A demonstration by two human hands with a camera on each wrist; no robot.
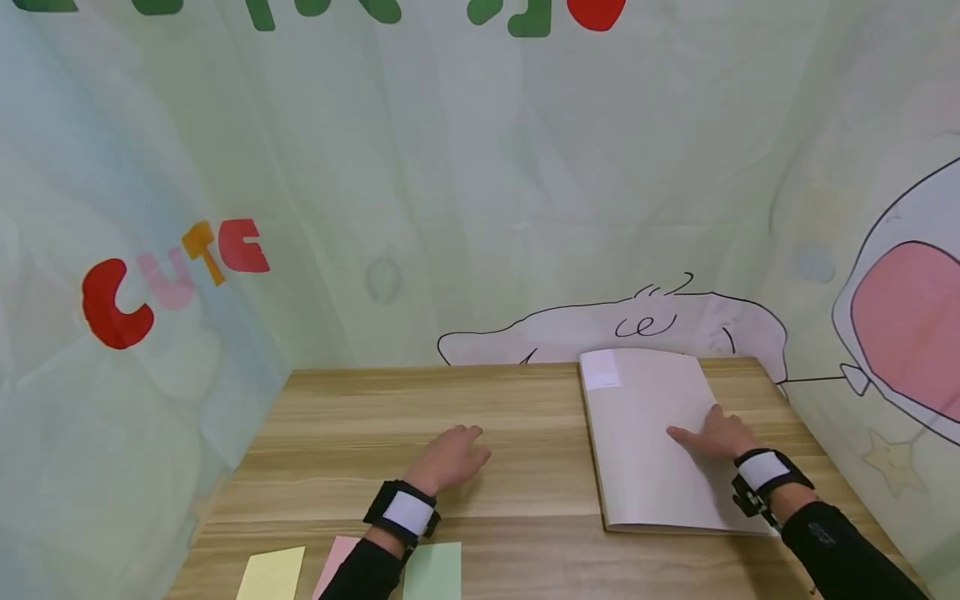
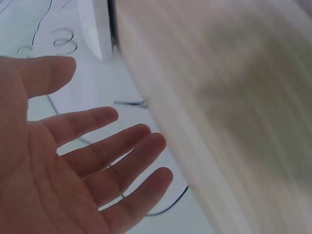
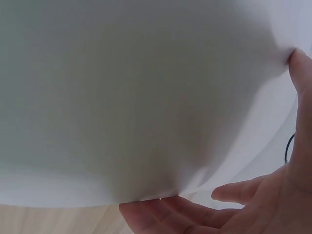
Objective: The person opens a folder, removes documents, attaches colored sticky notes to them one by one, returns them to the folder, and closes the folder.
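A large white book or pad [image 1: 637,467] lies on the right part of the wooden table, with a small pale sticky note [image 1: 602,369] at its far left corner. At its right edge is my right hand [image 1: 716,435]. In the right wrist view the thumb [image 3: 298,68] presses into the white sheet [image 3: 122,97] and several fingertips meet the sheet's edge, pinching it; the sheet bulges between them. My left hand [image 1: 450,458] hovers over the table left of the book, holding nothing. Its fingers [image 2: 131,156] are spread and relaxed in the left wrist view.
Yellow [image 1: 272,575], pink [image 1: 335,562] and green [image 1: 432,571] paper sheets lie at the table's near left, the pink one partly behind my left sleeve. A printed cloth backdrop [image 1: 480,167] stands behind the wooden table [image 1: 360,433].
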